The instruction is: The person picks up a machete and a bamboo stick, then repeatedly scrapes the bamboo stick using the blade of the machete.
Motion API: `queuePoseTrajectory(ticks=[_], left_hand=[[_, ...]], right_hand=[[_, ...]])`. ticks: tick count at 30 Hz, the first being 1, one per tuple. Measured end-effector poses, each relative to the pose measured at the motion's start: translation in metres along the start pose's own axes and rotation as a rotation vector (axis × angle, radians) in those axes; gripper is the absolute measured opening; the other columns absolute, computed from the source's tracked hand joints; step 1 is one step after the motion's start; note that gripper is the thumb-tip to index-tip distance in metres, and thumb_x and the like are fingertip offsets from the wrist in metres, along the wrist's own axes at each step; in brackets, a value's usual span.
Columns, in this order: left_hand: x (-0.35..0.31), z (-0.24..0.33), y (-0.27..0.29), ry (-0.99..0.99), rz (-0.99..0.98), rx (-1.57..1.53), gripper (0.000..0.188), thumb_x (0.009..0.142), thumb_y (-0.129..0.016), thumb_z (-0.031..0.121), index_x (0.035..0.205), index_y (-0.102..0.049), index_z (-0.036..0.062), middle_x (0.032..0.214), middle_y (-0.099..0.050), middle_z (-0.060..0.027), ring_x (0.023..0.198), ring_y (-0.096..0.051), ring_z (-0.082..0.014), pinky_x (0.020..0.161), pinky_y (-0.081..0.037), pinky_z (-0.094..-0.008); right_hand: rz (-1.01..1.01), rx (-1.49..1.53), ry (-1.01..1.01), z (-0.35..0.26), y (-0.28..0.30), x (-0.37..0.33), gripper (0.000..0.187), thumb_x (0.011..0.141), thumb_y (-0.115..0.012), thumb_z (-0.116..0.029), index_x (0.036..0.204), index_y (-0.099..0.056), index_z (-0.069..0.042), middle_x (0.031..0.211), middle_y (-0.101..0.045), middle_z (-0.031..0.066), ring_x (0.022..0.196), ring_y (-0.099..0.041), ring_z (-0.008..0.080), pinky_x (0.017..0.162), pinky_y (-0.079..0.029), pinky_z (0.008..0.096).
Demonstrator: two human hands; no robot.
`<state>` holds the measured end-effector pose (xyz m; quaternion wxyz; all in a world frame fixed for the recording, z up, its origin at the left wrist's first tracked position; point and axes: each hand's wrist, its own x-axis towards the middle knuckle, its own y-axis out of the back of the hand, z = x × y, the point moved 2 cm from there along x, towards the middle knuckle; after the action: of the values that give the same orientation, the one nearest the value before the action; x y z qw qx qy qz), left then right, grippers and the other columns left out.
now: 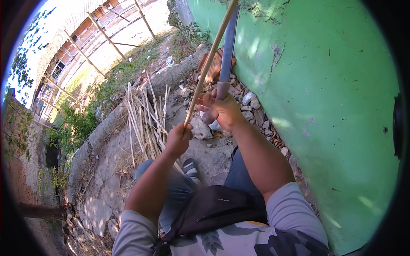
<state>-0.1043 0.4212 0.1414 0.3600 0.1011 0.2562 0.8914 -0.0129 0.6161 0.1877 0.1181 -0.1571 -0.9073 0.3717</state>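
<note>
My left hand [178,140] is closed round the lower end of a long, thin bamboo stick [209,62], which slants up and to the right past the top of the view. The handle of a machete [228,47] rests in my right hand [225,112], its broad grey blade pointing up close beside the stick. Some fingers of that hand are loosely bent and reach toward the stick; whether they touch it I cannot tell. On the ground to the left of my hands lies a pile of pale split sticks [145,117].
A green wall [324,106] runs along my right, with stones and rubble [252,106] at its foot. Reddish roof tiles [213,64] lean near the wall. A low concrete edge [98,132] with plants curves along the left. My sandalled foot [191,168] stands below my hands.
</note>
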Motion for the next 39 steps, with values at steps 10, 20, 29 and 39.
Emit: queuePoseTrajectory(ticks=[10, 20, 29, 39], left_hand=[[0.003, 0.044, 0.176, -0.282, 0.519, 0.175, 0.037, 0.110, -0.048, 0.035, 0.093, -0.060, 0.0048, 0.068, -0.041, 0.0063, 0.064, -0.035, -0.0044, 0.056, -0.029, -0.0262], [-0.167, -0.022, 0.178, 0.246, 0.332, 0.155, 0.049, 0.109, -0.048, 0.042, 0.079, -0.061, 0.0057, 0.065, -0.043, 0.0055, 0.062, -0.038, -0.0060, 0.056, -0.031, -0.0272], [-0.189, -0.035, 0.100, 0.260, 0.456, 0.593, 0.051, 0.106, -0.046, 0.048, 0.082, -0.061, 0.0055, 0.068, -0.060, -0.0152, 0.065, -0.062, -0.0368, 0.061, -0.045, -0.0469], [-0.183, -0.029, 0.095, 0.198, 0.468, 0.616, 0.047, 0.106, -0.047, 0.045, 0.085, -0.062, 0.0062, 0.070, -0.062, -0.0192, 0.067, -0.062, -0.0434, 0.060, -0.045, -0.0517]], right_hand=[[0.364, -0.678, 0.045, -0.027, 0.033, 0.006, 0.038, 0.099, -0.069, -0.043, 0.094, -0.056, -0.007, 0.063, -0.051, -0.0014, 0.049, -0.049, 0.0091, 0.044, -0.039, 0.0274], [0.159, -0.979, 0.435, -0.009, 0.022, 0.008, 0.059, 0.096, -0.059, -0.062, 0.102, -0.060, -0.004, 0.075, -0.061, 0.0069, 0.069, -0.059, 0.0203, 0.063, -0.048, 0.0349], [-0.418, -1.703, 0.388, 0.016, -0.045, -0.031, 0.045, 0.090, -0.068, -0.055, 0.094, -0.061, -0.011, 0.078, -0.071, 0.0135, 0.075, -0.071, 0.0384, 0.067, -0.055, 0.0508], [-0.294, -1.647, 0.457, 0.031, -0.033, -0.015, 0.045, 0.084, -0.077, -0.051, 0.085, -0.059, -0.010, 0.070, -0.068, 0.0157, 0.066, -0.068, 0.0399, 0.058, -0.053, 0.0498]])
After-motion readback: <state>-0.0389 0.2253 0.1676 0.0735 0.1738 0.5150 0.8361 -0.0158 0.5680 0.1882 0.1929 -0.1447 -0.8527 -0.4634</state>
